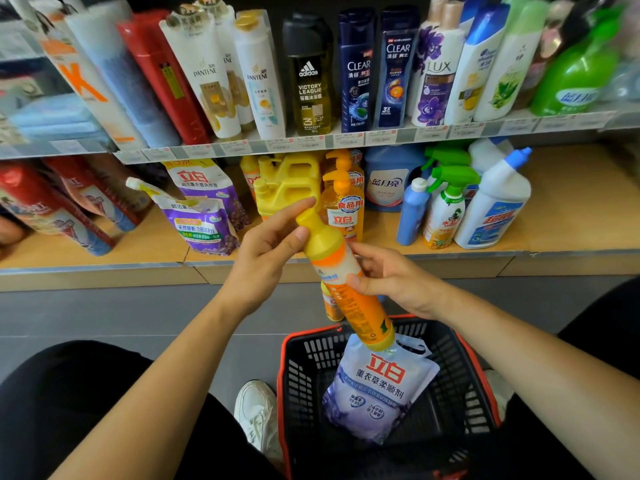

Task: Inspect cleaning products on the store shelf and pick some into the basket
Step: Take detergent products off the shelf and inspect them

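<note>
Shelf [152,247]: purple bags [204,220] at left, yellow jugs [287,181] in the middle.
Left hand [270,251]: curled round the bottle's yellow neck, thumb just under the cap.
Bottle [360,313]: orange, tilted, cap up-left, base down-right over the basket; held between both hands.
Right hand [401,282]: gripping the label mid-body, thumb across the front, fingers behind.
Basket [311,355]: black mesh, red rim, on the floor; holds one pale purple pouch [381,389], lying just under the bottle's base.
</note>
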